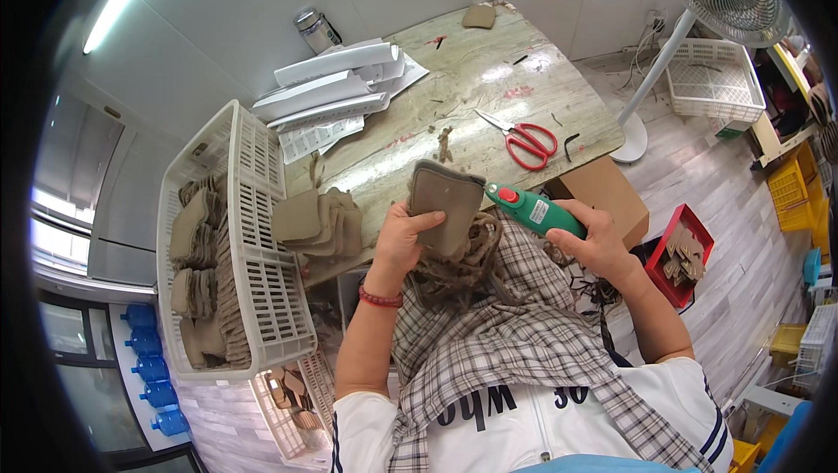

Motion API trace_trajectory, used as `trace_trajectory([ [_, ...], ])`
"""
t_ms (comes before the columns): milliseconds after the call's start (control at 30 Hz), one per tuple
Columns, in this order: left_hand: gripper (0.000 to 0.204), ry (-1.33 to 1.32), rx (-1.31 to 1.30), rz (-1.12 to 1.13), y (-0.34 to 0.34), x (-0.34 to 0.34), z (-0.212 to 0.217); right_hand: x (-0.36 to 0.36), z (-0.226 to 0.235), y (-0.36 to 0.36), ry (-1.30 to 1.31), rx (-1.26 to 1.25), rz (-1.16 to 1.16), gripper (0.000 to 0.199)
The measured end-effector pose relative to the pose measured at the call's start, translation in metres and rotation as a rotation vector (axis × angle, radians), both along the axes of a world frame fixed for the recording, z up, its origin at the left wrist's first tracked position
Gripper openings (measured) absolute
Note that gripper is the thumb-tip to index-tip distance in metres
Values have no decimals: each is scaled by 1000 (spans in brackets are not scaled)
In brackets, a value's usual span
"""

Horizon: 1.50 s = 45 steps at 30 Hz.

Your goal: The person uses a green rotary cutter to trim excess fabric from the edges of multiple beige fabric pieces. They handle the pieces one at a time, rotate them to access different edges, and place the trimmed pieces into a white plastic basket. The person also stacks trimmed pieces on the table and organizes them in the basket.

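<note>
My left hand [398, 241] is closed on a flat brown fabric piece [449, 201] with rounded corners, its thumb lying across the face. In my right hand [597, 243] is a green handheld electric cutter [534, 211] with a red button. The cutter's small metal head is at the piece's upper right edge; whether it touches the edge is too small to tell. Tangled brown fabric strips [467, 277] lie on my checked apron [506, 351] below the piece. A stack of similar brown pieces [319, 222] rests on the table corner beside my left hand.
Red-handled scissors [531, 147] lie on the table [476, 80], with paper sheets [336, 93] and a steel flask [316, 30] behind. A white crate [271, 298] of brown pieces stands left. Right are a cardboard box [602, 198], a red tray [676, 255] and a standing fan [642, 106].
</note>
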<state>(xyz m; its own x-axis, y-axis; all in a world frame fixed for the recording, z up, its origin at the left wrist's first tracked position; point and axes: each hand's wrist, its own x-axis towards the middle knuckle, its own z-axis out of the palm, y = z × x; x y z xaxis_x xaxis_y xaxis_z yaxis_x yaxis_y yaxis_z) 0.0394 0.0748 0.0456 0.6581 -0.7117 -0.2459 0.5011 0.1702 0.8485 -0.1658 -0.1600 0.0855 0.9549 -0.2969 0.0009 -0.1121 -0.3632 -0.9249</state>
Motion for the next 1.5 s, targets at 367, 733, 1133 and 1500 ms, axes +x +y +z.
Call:
trace_trajectory([
  [367, 33, -24, 224, -146, 6, -5, 7, -4, -5, 9, -72, -187, 49, 46],
  [733, 37, 3, 314, -275, 6, -14, 1, 2, -7, 20, 34, 14, 34, 42],
  [1133, 18, -295, 391, -154, 26, 10, 24, -6, -14, 4, 179, 189, 133, 39],
  [1500, 14, -354, 498, -269, 29, 17, 30, -6, -14, 6, 186, 180, 205, 39],
])
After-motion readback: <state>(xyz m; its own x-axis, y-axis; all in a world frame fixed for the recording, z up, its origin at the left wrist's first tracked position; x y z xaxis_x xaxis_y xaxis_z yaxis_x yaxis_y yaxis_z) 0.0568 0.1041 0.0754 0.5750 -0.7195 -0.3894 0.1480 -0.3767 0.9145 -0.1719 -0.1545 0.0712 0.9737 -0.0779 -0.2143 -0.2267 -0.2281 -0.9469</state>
